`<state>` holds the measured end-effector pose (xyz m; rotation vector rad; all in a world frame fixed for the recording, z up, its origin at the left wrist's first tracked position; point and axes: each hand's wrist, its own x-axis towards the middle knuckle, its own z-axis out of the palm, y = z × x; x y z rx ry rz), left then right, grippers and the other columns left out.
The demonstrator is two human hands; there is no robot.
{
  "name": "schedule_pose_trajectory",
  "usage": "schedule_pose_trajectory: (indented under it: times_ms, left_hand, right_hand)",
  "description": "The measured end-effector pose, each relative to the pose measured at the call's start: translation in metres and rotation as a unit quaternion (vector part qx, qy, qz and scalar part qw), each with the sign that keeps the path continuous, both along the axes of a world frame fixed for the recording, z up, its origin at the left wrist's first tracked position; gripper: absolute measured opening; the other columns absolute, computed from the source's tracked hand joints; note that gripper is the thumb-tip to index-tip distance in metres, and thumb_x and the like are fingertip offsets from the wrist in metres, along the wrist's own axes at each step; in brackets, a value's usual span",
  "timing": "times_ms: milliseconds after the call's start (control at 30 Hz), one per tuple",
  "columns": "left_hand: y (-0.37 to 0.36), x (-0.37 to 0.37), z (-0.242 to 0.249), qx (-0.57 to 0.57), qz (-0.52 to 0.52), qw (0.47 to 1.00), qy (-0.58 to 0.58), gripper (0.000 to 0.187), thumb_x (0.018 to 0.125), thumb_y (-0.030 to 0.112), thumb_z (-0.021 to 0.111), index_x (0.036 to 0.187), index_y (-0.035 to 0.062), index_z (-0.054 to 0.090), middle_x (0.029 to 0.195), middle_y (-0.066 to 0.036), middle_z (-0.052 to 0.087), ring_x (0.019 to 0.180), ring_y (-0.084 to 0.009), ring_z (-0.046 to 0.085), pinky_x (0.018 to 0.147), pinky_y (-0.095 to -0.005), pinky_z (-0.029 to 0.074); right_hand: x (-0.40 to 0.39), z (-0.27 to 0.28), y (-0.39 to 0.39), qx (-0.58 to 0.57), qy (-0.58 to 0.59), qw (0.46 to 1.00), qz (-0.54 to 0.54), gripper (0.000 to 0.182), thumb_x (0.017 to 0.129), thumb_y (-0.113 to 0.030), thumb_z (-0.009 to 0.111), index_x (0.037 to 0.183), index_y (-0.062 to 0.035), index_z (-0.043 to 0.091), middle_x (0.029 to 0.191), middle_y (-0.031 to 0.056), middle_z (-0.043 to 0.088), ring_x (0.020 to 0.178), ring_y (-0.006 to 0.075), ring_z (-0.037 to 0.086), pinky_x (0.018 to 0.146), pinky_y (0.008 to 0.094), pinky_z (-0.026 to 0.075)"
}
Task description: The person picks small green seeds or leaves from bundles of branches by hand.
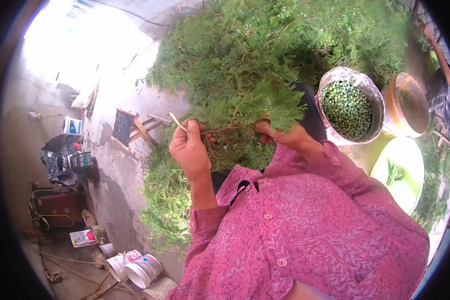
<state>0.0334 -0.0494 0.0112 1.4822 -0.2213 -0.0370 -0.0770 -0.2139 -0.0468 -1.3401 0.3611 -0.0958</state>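
Note:
A leafy evergreen branch [235, 111] stretches between my two hands in front of my chest. My left hand [191, 150] is closed on its woody stem, and the pale stripped end sticks out above the thumb. My right hand [287, 138] is closed around the same branch farther along, among the green sprays. Under and beyond my hands lies a big heap of cut evergreen branches [265, 40]. To the right of my right hand stands a bucket [353, 73] holding many small green cones [346, 111].
Beside the bucket is a round tub [402, 100], with a pale green basin [410, 195] nearer me. A small folding stool [141, 131] stands left of the heap. White buckets [144, 271] sit at lower left. Another person's arm [442, 57] shows at the right edge.

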Motion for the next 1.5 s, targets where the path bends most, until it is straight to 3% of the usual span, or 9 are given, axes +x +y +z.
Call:
schedule_pose_trajectory:
  times_ms: [233, 433, 500, 667, 833, 967, 1167, 1233, 1500]
  left_hand:
    - [0.015, 0.031, 0.038, -0.027, 0.027, 0.998, -0.054, 0.016, 0.084, 0.013, 0.059, 0.091, -0.0006, 0.06, 0.075, -0.006, 0.061, 0.056, -0.0106, 0.055, 0.05, -0.0241, 0.047]
    - [0.018, 0.052, 0.024, -0.101, -0.125, 0.987, -0.018, 0.021, 0.081, 0.011, 0.063, 0.098, -0.0001, 0.061, 0.084, -0.004, 0.062, 0.076, -0.0134, 0.056, 0.076, -0.0285, 0.042]
    - [0.016, 0.056, 0.023, -0.112, -0.156, 0.981, -0.021, 0.019, 0.081, 0.013, 0.063, 0.096, 0.001, 0.062, 0.084, -0.003, 0.061, 0.075, -0.0128, 0.055, 0.074, -0.0283, 0.042]
    - [-0.01, 0.061, 0.023, -0.249, -0.148, 0.957, 0.026, 0.011, 0.083, 0.016, 0.061, 0.083, 0.0046, 0.061, 0.076, -0.003, 0.059, 0.074, -0.0134, 0.053, 0.074, -0.0302, 0.041]
    - [-0.028, 0.049, 0.029, -0.284, -0.178, 0.941, 0.042, 0.028, 0.089, 0.026, 0.052, 0.067, 0.0075, 0.051, 0.062, -0.002, 0.049, 0.065, -0.0165, 0.047, 0.075, -0.0361, 0.04]
    - [-0.029, 0.05, 0.027, -0.388, -0.256, 0.884, 0.039, 0.04, 0.09, 0.039, 0.044, 0.062, 0.011, 0.041, 0.056, -0.003, 0.038, 0.061, -0.0226, 0.043, 0.078, -0.0431, 0.04]
    - [-0.025, 0.041, 0.041, -0.36, -0.212, 0.906, 0.064, 0.054, 0.093, 0.049, 0.027, 0.073, 0.005, 0.051, 0.07, -0.009, 0.052, 0.071, -0.0233, 0.051, 0.079, -0.0412, 0.042]
    - [-0.023, 0.025, 0.051, -0.085, -0.121, 0.981, 0.127, 0.061, 0.091, 0.055, 0.025, 0.088, 0.0027, 0.056, 0.089, -0.013, 0.058, 0.085, -0.0252, 0.056, 0.08, -0.0406, 0.045]
    - [0.006, 0.028, -0.001, -0.181, -0.207, 0.933, 0.232, 0.019, 0.089, 0.022, 0.053, 0.091, 0.0035, 0.06, 0.091, -0.008, 0.062, 0.084, -0.0185, 0.059, 0.074, -0.0359, 0.049]
  right_hand:
    - [-0.049, -0.012, -0.083, -0.09, -0.067, 0.941, -0.319, 0.023, 0.078, -0.014, 0.062, 0.098, -0.0023, 0.061, 0.073, 0.0008, 0.058, 0.057, 0.0071, 0.054, 0.052, 0.0206, 0.046]
    - [-0.115, -0.056, -0.189, -0.641, 0.109, 0.665, -0.368, 0.034, 0.072, -0.013, 0.061, 0.106, -0.0079, 0.061, 0.106, 0.0176, 0.057, 0.094, 0.0263, 0.057, 0.082, 0.0336, 0.045]
    - [-0.122, -0.062, -0.195, -0.612, 0.233, 0.721, -0.227, 0.032, 0.071, -0.018, 0.061, 0.102, -0.0081, 0.063, 0.101, 0.0183, 0.06, 0.094, 0.0302, 0.059, 0.085, 0.0365, 0.045]
    - [-0.039, 0.011, -0.116, -0.058, -0.003, 0.986, -0.157, 0.021, 0.078, -0.017, 0.062, 0.092, -0.0014, 0.064, 0.075, 0.0031, 0.064, 0.069, 0.0117, 0.056, 0.063, 0.0227, 0.045]
    - [0.033, 0.042, -0.036, -0.035, -0.068, 0.991, 0.112, 0.056, 0.075, -0.022, 0.068, 0.121, 0.0009, 0.046, 0.108, 0.0153, 0.058, 0.102, 0.0194, 0.054, 0.089, 0.0302, 0.043]
    - [0.053, 0.035, 0.003, 0.055, -0.084, 0.976, 0.194, 0.058, 0.074, -0.022, 0.069, 0.121, 0.0011, 0.046, 0.098, 0.0099, 0.06, 0.087, 0.0146, 0.057, 0.075, 0.0267, 0.046]
    - [0.051, 0.024, 0.002, 0.173, -0.095, 0.974, 0.111, 0.029, 0.075, -0.012, 0.067, 0.1, -0.0013, 0.058, 0.08, 0.0018, 0.061, 0.066, 0.0075, 0.054, 0.06, 0.0203, 0.043]
    - [0.048, 0.027, -0.01, 0.138, -0.114, 0.98, 0.087, 0.023, 0.075, -0.01, 0.066, 0.095, -0.0015, 0.06, 0.077, 0.0011, 0.061, 0.065, 0.0068, 0.055, 0.061, 0.0196, 0.044]
    - [0.045, 0.028, -0.03, 0.054, -0.082, 0.994, 0.041, 0.019, 0.076, -0.006, 0.063, 0.095, -0.0024, 0.06, 0.084, 0.0015, 0.062, 0.073, 0.008, 0.056, 0.068, 0.0222, 0.046]
